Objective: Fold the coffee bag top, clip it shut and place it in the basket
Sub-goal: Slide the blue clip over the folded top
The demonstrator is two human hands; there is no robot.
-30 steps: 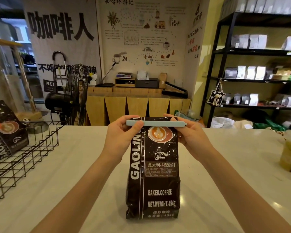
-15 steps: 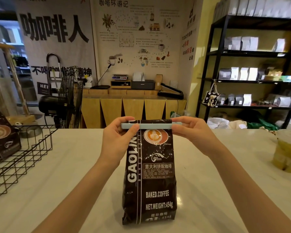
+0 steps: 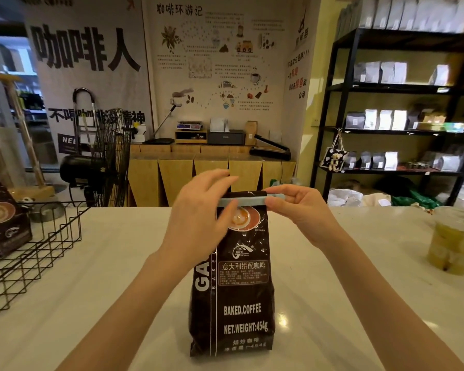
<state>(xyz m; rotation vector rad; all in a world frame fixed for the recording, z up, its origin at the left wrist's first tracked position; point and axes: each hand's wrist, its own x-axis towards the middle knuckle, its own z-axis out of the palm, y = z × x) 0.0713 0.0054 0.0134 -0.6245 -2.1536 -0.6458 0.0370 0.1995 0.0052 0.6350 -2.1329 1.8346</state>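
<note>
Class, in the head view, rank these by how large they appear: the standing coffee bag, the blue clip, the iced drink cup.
1. Coffee bag, clearly largest.
2. Drink cup, though the frame edge cuts it off.
3. Blue clip, a thin strip partly hidden by fingers.

A: Dark brown coffee bag (image 3: 241,285), glossy, white lettering, and a cream-and-orange latte picture near the top!

B: Pale blue-green clip (image 3: 243,201) across it. White marbled counter (image 3: 97,277) beneath.

A: Black wire basket (image 3: 35,253), a matching dark bag (image 3: 3,218) inside. Yellow-green drink in the cup (image 3: 453,247).
</note>
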